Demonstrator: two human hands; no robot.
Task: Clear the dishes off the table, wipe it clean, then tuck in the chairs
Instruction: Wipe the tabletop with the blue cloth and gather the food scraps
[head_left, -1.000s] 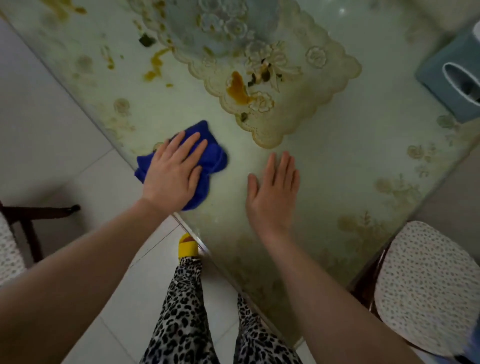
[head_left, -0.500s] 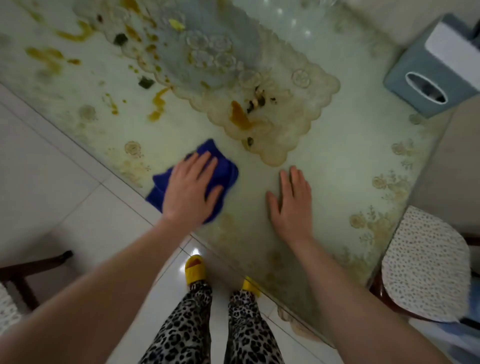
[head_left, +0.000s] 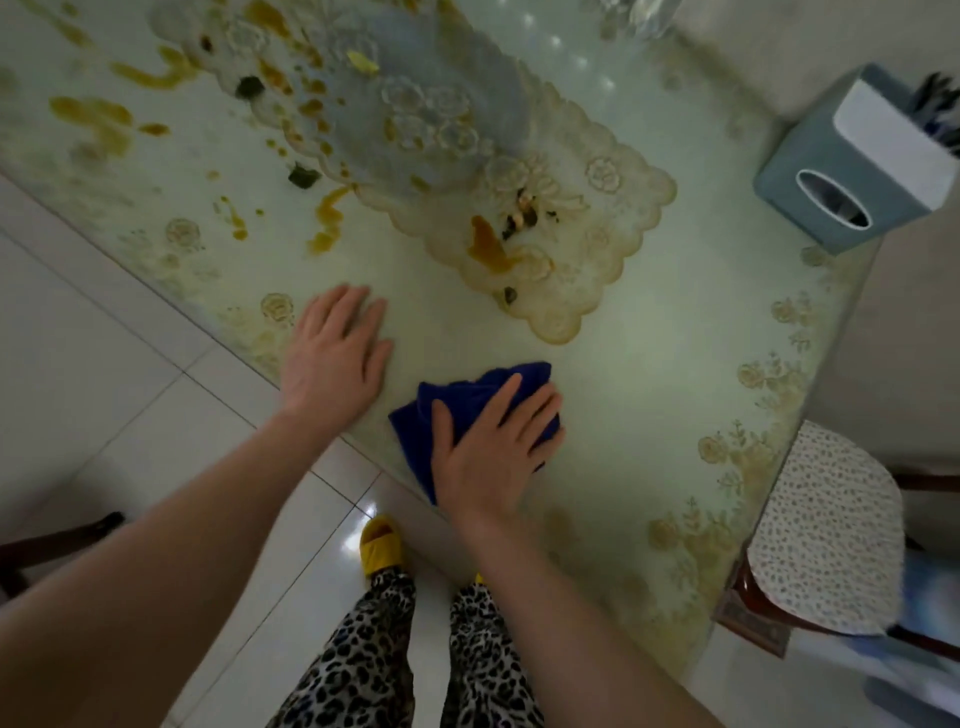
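**Wiping under way, spills still ahead**

My right hand lies on the blue cloth, fingers spread and nearly straight, pressing it flat against the counter close to the near edge. I am pushing down on it, not pinching it. My left hand rests bare on the counter just beside the cloth, fingers straight and together, holding nothing; I judge it is only bracing me.

No dishes show on the part of the counter I can see, so I take clearing as done here and wiping as the step in hand. The patch around the cloth looks clean. The mess lies farther in: orange sauce streaks and dark food scraps on the bare surface, and another orange blot with crumbs on the lace placemat, whose scalloped edge ends near the cloth.

The next move, as I see it, calls for sliding the cloth away from me into those streaks with steady pressure, gathering scraps into its folds instead of smearing them. The placemat may shift or bunch under a stroke, so the free hand could pin it. The tissue box stands well apart at the far corner. One cushioned chair sits at the right corner, yet to be tucked in.
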